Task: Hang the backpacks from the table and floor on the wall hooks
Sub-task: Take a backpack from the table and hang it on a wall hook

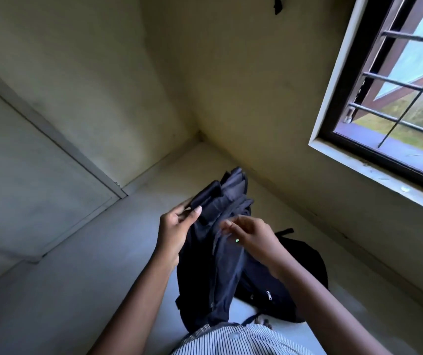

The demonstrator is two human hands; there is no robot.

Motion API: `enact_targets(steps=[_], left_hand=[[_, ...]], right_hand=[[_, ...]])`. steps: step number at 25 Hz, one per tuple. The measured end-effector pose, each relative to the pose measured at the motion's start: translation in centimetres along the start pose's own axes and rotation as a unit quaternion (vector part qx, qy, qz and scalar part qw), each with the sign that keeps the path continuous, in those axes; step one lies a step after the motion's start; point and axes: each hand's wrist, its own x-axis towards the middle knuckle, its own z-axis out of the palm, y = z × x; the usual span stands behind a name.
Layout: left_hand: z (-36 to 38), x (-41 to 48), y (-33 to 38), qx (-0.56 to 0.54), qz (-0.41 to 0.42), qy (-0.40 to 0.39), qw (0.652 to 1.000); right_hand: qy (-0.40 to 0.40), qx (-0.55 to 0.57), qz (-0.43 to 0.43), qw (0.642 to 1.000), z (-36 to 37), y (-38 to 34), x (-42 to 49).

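Observation:
A dark navy backpack (pixel 220 252) hangs in front of my body, lifted off the floor. My left hand (pixel 175 229) grips its upper edge by a padded strap, thumb on top. My right hand (pixel 250 238) pinches the fabric near the top of the same bag. A second, black backpack (pixel 305 262) lies on the floor behind and to the right of it, partly hidden by my right forearm. High on the wall a dark strap or hook (pixel 278 5) shows at the frame's top edge.
I stand near a room corner (pixel 200 134) with pale walls. A barred window (pixel 394 98) is set in the right wall. The pale floor (pixel 90 252) stretches to the left. My striped shirt (pixel 230 339) fills the bottom.

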Motion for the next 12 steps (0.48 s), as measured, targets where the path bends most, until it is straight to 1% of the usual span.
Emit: enact_targets(steps=[3,6,8,9,12], left_hand=[[0.4,-2.2,-0.9,0.036,0.008,-0.01,0.999],[0.4,-3.8,-0.6,0.089,0.022,-0.043,0.995],[0.3,-4.5,0.1,0.128,0.042,-0.07,0.988],[0.2,-4.9,0.6,0.147,0.053,-0.081,0.984],[-0.6,-5.8,1.7,0.19,0.085,-0.08,0.975]], right_hand=[[0.077,-0.015,-0.075,0.994,-3.3,-1.8,-2.9],[0.109,-0.063,-0.132,0.983,-5.1,-3.6,-4.4],[0.1,-0.117,-0.151,0.976,-5.5,-4.0,-4.4],[0.084,-0.155,-0.158,0.972,-5.5,-4.0,-4.2],[0.028,-0.27,-0.158,0.949,-5.4,-3.5,-3.7]])
